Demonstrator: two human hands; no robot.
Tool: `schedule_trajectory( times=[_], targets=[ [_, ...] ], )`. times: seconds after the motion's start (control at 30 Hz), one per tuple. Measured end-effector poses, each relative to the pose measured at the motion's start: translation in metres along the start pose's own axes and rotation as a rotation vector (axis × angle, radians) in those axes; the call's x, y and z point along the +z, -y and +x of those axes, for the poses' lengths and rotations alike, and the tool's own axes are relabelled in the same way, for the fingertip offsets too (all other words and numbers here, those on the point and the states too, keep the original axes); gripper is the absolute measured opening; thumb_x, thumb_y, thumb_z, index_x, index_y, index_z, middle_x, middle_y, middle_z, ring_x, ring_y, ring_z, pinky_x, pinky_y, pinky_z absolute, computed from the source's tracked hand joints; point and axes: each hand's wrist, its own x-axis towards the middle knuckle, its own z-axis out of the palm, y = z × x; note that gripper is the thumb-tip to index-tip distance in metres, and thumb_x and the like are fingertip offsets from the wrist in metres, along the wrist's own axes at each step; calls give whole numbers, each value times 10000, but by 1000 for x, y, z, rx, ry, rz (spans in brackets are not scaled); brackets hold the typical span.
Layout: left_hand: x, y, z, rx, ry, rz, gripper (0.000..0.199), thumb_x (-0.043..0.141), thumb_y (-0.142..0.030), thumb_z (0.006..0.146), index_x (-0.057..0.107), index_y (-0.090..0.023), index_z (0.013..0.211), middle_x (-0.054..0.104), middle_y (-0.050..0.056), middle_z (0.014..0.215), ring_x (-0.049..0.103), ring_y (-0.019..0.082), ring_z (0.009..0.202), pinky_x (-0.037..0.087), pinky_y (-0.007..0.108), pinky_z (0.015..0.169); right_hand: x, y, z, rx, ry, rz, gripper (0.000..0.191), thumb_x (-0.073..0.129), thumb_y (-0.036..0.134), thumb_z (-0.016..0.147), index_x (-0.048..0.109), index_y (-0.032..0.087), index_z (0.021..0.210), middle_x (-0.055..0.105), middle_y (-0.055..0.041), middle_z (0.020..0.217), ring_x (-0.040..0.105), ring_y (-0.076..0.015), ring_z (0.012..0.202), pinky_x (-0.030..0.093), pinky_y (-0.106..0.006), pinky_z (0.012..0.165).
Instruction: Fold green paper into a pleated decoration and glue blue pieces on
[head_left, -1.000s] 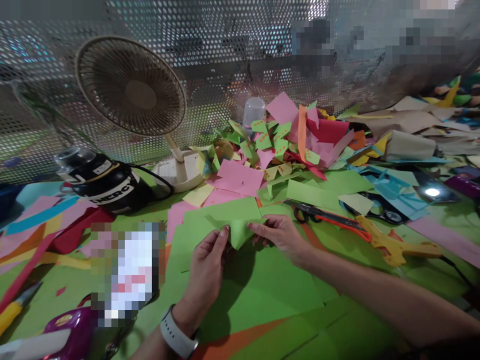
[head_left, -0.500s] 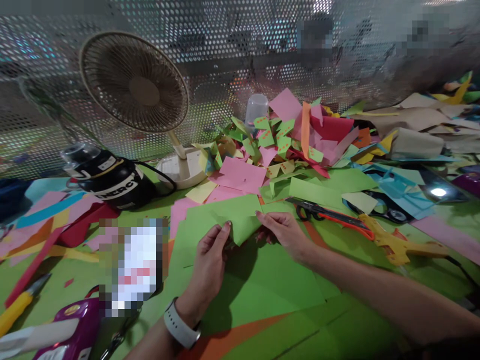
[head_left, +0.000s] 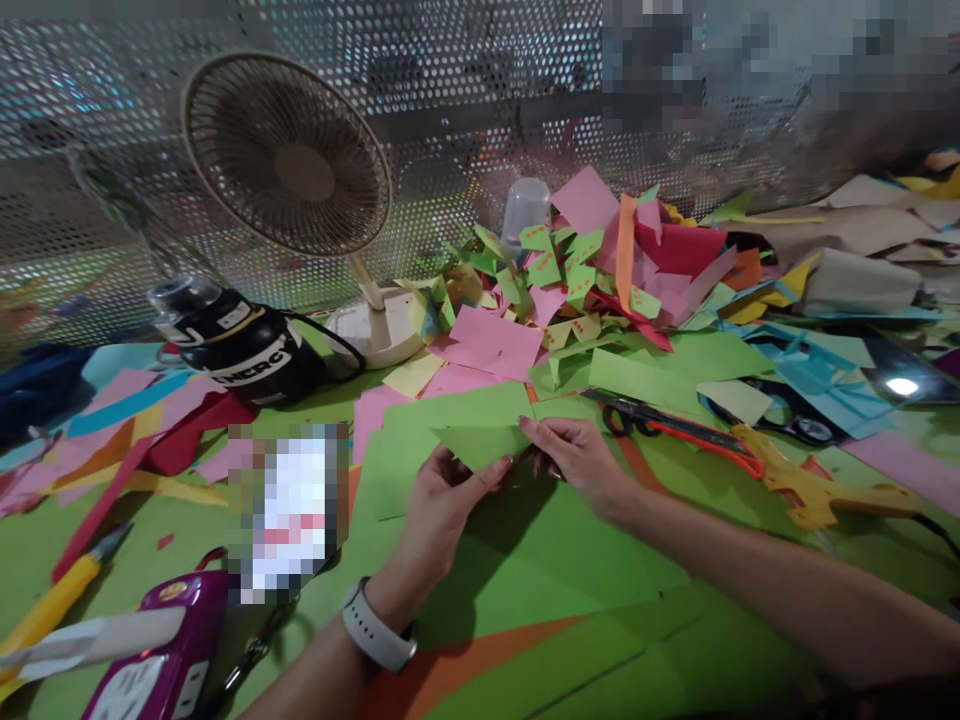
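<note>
A small folded piece of green paper [head_left: 480, 446] is held up between my two hands, over larger green sheets [head_left: 555, 550] lying on the table. My left hand [head_left: 450, 500], with a white watch [head_left: 379, 630] on its wrist, grips the paper from below, thumb pressed along its lower edge. At the paper's right end, my right hand [head_left: 574, 460] pinches it between thumb and fingers. Some of the fingertips are hidden behind the paper. Just beyond lie another green sheet [head_left: 420, 415] and a pink sheet [head_left: 495, 345].
A utility knife [head_left: 675, 430] and a yellow glue gun [head_left: 817, 490] lie to the right. Left are a blurred phone [head_left: 296, 510], a purple device [head_left: 165, 640] and a black bottle [head_left: 247, 350]. Behind stand a fan [head_left: 300, 170] and a heap of paper scraps [head_left: 592, 260].
My left thumb has slid right along the green paper toward my right hand, and the paper's outline now looks flatter. The view has shifted slightly left.
</note>
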Motion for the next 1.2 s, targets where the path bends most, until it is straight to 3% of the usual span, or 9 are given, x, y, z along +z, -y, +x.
schedule_trajectory(
  times=[0.13,0.4,0.7,0.9,1.03,1.2],
  targets=[
    [-1,2,0,-9,-38,25,458,917,-257,538,495,-196,704,568,-68,530,554,94,505,403,173,467,1,1,-1,7,3,0,537,677,682,716,556,203,505,526,44,436,387,-64,379,245,-220,378],
    [-5,4,3,10,-19,73,533,909,-259,534,407,-215,707,424,-126,525,456,61,475,347,168,461,-1,2,-2,18,3,3,517,671,656,742,582,192,533,575,26,457,400,-62,381,272,-213,389],
    [-7,-1,3,-77,13,152,404,884,-269,547,560,-173,769,603,-37,618,565,113,560,443,222,528,-2,1,-1,20,10,24,517,677,656,739,580,187,542,568,32,468,408,-58,387,289,-206,383],
    [-3,3,0,-22,47,81,344,865,-221,569,635,-157,817,690,1,683,650,150,635,518,261,633,2,-3,0,-8,65,17,420,846,540,587,673,178,710,670,-1,654,544,-104,544,419,-247,512],
    [-2,1,0,10,75,59,335,858,-200,588,643,-152,842,714,8,705,655,142,645,531,254,650,3,-4,1,20,44,9,428,858,553,542,675,179,638,655,5,612,554,-118,561,438,-269,553],
    [-2,-4,0,12,91,58,385,852,-173,584,638,-158,903,741,23,782,678,152,673,541,257,659,-2,-1,0,63,39,1,487,691,643,733,663,183,577,624,8,524,495,-95,471,381,-249,483]
  ],
)
